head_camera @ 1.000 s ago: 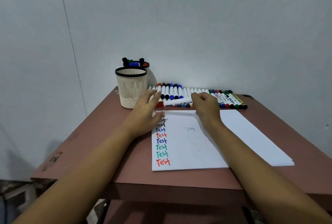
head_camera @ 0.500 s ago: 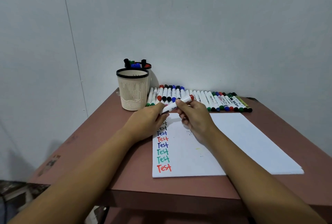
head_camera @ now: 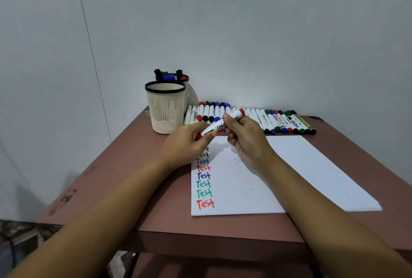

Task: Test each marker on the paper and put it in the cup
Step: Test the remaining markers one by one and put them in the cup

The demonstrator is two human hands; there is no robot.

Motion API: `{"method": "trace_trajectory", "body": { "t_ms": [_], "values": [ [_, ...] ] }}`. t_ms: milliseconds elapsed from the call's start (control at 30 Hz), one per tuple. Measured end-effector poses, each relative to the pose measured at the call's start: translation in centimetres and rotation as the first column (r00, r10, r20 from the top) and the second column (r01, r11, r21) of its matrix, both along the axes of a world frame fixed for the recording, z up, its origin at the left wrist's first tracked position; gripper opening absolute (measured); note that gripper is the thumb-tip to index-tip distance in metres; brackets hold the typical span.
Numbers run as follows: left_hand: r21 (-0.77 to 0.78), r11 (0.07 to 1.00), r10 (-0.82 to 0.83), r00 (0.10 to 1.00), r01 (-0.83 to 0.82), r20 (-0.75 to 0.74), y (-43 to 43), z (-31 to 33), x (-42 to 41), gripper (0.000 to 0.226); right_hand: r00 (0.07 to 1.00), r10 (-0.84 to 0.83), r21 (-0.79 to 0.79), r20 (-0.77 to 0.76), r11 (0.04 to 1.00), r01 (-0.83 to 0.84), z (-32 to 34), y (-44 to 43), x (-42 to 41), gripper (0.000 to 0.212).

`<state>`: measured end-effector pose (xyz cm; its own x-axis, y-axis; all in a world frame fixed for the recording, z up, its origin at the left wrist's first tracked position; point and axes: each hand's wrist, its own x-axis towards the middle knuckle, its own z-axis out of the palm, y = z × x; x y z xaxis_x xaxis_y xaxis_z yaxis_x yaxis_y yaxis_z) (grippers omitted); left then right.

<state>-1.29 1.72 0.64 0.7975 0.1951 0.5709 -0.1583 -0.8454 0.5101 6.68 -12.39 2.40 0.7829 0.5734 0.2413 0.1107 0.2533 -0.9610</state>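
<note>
**A red marker held in two hands over the paper**

We see a red marker (head_camera: 219, 124) in the middle of the frame. It is up in the air, just over the top edge of the paper (head_camera: 234, 188), and it tilts up to the right. Two hands hold it. The left hand (head_camera: 189, 144) has its fingers curled round the low end, where a bit of red peeks out. The right hand (head_camera: 247, 141) pinches the white body with thumb and fingers, near the red high end. We think one hand holds the marker firm so the other can pull the cap off. We cannot tell which end is the cap.

The paper lies flat on the brown table (head_camera: 133, 166), close to the person, so it is easy to write on. Down its left side runs a line of "Test" words in blue, red and green. The left hand hides the top ones. To us that means some markers are done.

A cream cup (head_camera: 166, 110) with a black rim stands to the upper left of the hands, near enough to drop a marker in. We see nothing inside it from here. Behind it a second cup (head_camera: 186, 81) has marker tops poking out. A long row of markers (head_camera: 278, 121) lies by the wall behind the paper. We think these have not been tested yet.
</note>
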Motion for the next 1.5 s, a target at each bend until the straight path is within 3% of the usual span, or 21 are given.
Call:
{"method": "trace_trajectory", "body": {
  "t_ms": [133,267,367,567,667,767,867,1000,1133,1300,1500],
  "values": [
    [-0.169,0.981,-0.092,0.996,0.094,0.021,-0.1,-0.1,0.1,0.035,0.999,0.046,0.016,0.028,0.999,-0.047,0.2,-0.2,-0.4,0.016],
    [-0.245,0.955,-0.163,0.986,0.165,0.029,0.0,-0.1,0.2,0.015,0.997,0.050,0.018,0.054,0.999,-0.051,0.4,-0.3,-0.4,0.013],
    [-0.286,0.940,-0.181,0.983,0.185,0.044,0.2,-0.2,0.1,0.020,0.995,0.059,0.036,0.075,0.997,-0.061,0.7,-0.5,-0.5,0.011],
    [-0.184,0.982,0.050,0.999,-0.052,-0.016,0.1,0.2,-0.2,0.028,0.999,-0.008,0.091,-0.034,0.996,0.011,1.0,-0.5,-0.3,0.012],
    [-0.366,0.926,0.107,0.994,-0.090,0.028,0.2,0.2,0.1,0.025,0.975,-0.031,0.169,-0.221,0.983,0.070,1.6,-0.8,0.6,0.013],
    [-0.616,0.784,0.116,0.993,-0.080,0.017,1.0,0.1,0.7,0.022,0.944,0.020,0.184,-0.328,0.982,0.043,2.4,-1.1,1.4,0.009],
    [-0.618,0.782,0.069,0.997,-0.080,-0.042,1.4,-0.3,1.0,0.022,0.967,-0.010,0.099,-0.254,0.994,0.037,3.0,-0.4,2.1,0.013],
    [-0.557,0.824,0.071,0.994,-0.104,-0.081,1.6,-0.4,0.8,0.025,0.987,-0.151,-0.068,-0.062,0.987,0.147,2.0,1.9,2.4,0.017],
    [-0.467,0.873,0.114,0.990,-0.142,-0.088,2.0,-0.4,0.7,0.037,0.969,-0.248,-0.150,0.016,0.957,0.248,-0.7,3.7,2.7,0.020],
    [-0.635,0.764,0.093,0.993,-0.114,-0.067,2.4,-0.4,1.4,0.031,0.939,-0.331,-0.238,0.095,0.908,0.344,-1.5,4.3,2.7,0.015],
    [-0.612,0.776,0.133,0.988,-0.149,-0.073,2.6,-0.6,1.8,0.022,0.931,-0.348,-0.285,0.115,0.886,0.366,-2.0,4.6,3.1,0.013]
  ]
}}
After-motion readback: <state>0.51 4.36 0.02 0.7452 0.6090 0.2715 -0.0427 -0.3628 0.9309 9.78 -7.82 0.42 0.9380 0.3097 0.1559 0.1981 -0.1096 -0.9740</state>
